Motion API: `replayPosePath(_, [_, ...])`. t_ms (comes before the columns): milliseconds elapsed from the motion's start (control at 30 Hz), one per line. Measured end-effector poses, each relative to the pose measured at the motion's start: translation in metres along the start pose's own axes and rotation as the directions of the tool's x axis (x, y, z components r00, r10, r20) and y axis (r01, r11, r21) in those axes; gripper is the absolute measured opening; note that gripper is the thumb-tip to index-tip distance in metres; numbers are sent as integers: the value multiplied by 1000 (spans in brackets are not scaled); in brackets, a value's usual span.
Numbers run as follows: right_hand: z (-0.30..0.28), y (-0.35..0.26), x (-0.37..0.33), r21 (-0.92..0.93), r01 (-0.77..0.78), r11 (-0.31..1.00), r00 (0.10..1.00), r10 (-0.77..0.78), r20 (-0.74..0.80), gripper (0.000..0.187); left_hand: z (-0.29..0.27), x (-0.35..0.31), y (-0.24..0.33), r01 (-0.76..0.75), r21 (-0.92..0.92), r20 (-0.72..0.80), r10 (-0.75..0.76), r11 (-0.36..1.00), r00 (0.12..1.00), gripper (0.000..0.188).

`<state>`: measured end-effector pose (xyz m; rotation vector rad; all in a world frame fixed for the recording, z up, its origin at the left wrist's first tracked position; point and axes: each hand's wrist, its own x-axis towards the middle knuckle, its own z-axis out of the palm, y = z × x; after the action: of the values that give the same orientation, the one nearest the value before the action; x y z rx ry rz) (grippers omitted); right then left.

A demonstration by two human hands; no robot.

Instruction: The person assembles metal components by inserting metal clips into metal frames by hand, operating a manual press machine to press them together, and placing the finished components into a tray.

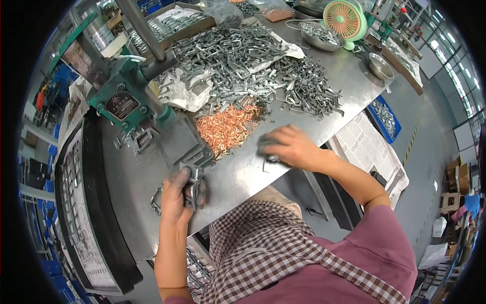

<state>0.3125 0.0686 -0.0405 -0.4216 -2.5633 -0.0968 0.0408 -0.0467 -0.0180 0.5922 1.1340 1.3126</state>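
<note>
My left hand [178, 195] is closed around a grey metal frame-shaped part [193, 188], just in front of the press base. Beside its wrist, another metal frame part [156, 201] lies on the steel table. My right hand [291, 147] is curled over the table's near edge, its darkened fingertips smeared by motion. A thin bent metal piece [265, 165] shows under those fingers; whether it is gripped is hard to see. A heap of copper-coloured pins [228, 127] lies between the two hands, farther back.
A green hand press [121, 104] stands at the left. Piles of grey metal clips [228, 55] and dark bent parts [311, 86] cover the back of the steel table [243, 177]. A small fan [344, 21], metal bowls [324, 35] and a blue bin [383, 117] are at the right.
</note>
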Motion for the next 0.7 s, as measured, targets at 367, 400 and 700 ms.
replayPosePath(367, [1,-29,18,371,-421,827,888,293,355,16,11,8,-26,-247,770,200,144,589,969,41])
replayPosePath(400, [-4,-29,24,546,-476,690,876,317,363,16,9,7,-26,-230,778,181,142,584,973,41])
replayPosePath(700, [19,-50,44,864,-325,385,945,178,276,20,23,-11,-28,-259,471,204,181,843,962,33])
